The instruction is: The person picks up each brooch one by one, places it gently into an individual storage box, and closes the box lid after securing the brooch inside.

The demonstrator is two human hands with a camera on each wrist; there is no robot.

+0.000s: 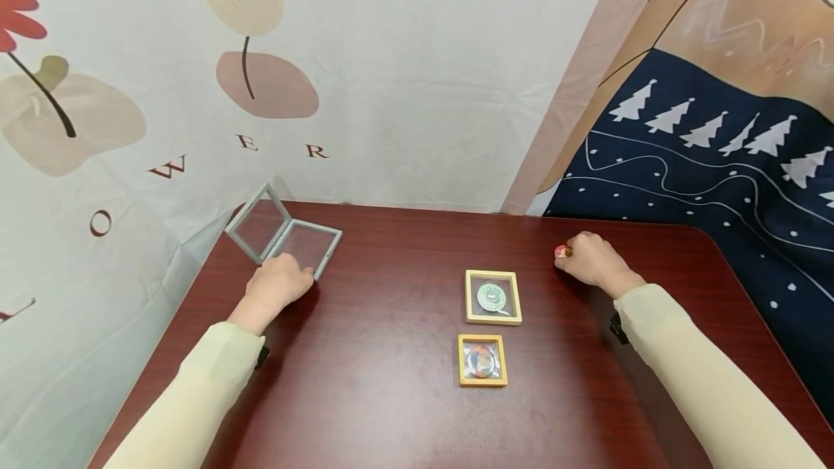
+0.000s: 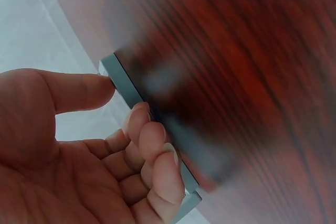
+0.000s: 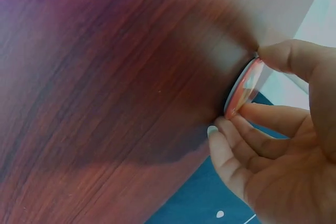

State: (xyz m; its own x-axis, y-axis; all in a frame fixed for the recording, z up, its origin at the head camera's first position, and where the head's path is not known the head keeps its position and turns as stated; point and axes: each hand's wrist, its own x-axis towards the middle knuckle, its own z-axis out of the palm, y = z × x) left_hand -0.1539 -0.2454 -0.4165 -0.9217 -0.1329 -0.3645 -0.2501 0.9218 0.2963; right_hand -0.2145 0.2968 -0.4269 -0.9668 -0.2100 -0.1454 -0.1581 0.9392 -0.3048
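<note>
At the table's far left, a grey hinged display frame (image 1: 321,225) lies spread like a book, one panel flat and the other tilted up. My left hand (image 1: 279,285) grips its near edge. In the left wrist view, the thumb is at one end of the grey frame's edge (image 2: 125,83) and the curled fingers lie farther along it. Toward the far right, my right hand (image 1: 594,259) pinches a round red-rimmed badge (image 1: 561,252) between thumb and fingers. The right wrist view has this badge (image 3: 242,88) tilted on its edge, close over the wood.
A pale yellow display frame (image 1: 493,274) holding a green badge (image 1: 491,297) lies right of centre. Nearer me is a smaller orange-yellow frame (image 1: 482,383) with a colourful badge inside. Printed cloth (image 1: 417,93) hangs behind the dark red table (image 1: 365,411).
</note>
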